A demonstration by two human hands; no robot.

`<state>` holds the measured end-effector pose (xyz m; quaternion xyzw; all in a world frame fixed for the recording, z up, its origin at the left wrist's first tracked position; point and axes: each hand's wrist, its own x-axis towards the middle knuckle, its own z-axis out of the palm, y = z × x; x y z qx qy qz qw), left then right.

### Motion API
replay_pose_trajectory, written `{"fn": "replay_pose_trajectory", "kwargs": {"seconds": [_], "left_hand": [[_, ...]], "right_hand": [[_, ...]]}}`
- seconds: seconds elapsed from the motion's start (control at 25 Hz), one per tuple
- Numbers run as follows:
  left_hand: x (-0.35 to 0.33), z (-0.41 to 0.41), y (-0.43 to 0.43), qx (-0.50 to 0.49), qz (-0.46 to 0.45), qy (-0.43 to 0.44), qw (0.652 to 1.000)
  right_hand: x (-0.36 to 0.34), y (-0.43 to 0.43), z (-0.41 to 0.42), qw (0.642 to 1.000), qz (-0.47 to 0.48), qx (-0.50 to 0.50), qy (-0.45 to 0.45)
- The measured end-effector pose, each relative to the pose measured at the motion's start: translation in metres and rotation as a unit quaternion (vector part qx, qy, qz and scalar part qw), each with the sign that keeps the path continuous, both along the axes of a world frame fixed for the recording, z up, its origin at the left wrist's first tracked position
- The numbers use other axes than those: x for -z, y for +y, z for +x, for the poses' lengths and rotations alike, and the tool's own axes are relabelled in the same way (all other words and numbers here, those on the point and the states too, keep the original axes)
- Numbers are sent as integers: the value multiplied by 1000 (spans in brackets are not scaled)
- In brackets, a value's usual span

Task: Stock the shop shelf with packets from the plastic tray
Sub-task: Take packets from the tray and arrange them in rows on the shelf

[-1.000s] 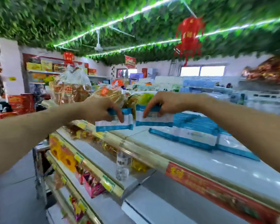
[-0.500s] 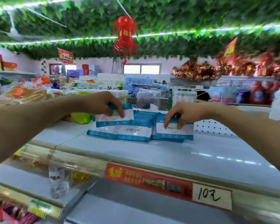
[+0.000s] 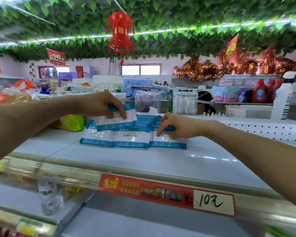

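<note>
Overhead, green leaf garland (image 3: 161,23) covers the whole ceiling; a red lantern (image 3: 120,32) hangs at upper centre. Below it, your white shelf (image 3: 161,161) fills mid-frame, bare in front of the stock. Along its front edge runs a clear rail with a red price strip (image 3: 166,194); handwritten tag at its right end reads "10" plus a character, preceded by "¥:". The strip's yellow printing is too blurred to read.

Behind the stock: clear tubs (image 3: 147,101), red detergent bottles (image 3: 260,93) at centre right, a yellow-green bag (image 3: 72,122) just left of the packets.

Packets, blue-and-white: a row of three (image 3: 132,138) lies flat at shelf centre, more stacked behind. Their print is too small to read.

Your left hand (image 3: 99,105) pinches a packet (image 3: 116,119) by its top edge, thumb in front, held just above the row. Your right hand (image 3: 176,125) has fingertips pressed down on the rightmost packet (image 3: 167,141). Plastic tray not in frame.
</note>
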<state>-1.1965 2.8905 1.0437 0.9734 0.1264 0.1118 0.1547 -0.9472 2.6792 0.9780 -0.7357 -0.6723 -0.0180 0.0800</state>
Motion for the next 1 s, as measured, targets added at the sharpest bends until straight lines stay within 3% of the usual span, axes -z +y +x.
{"fn": "replay_pose_trajectory", "kwargs": {"seconds": [0.24, 0.56, 1.0], "left_hand": [[-1, 29, -16, 62, 13, 6, 998], [47, 114, -71, 204, 21, 58, 977], [61, 144, -64, 229, 100, 60, 966]], "right_hand": [[-4, -21, 24, 998, 51, 23, 37], [-16, -67, 61, 983, 164, 84, 13], [-13, -96, 74, 976, 182, 114, 21]]}}
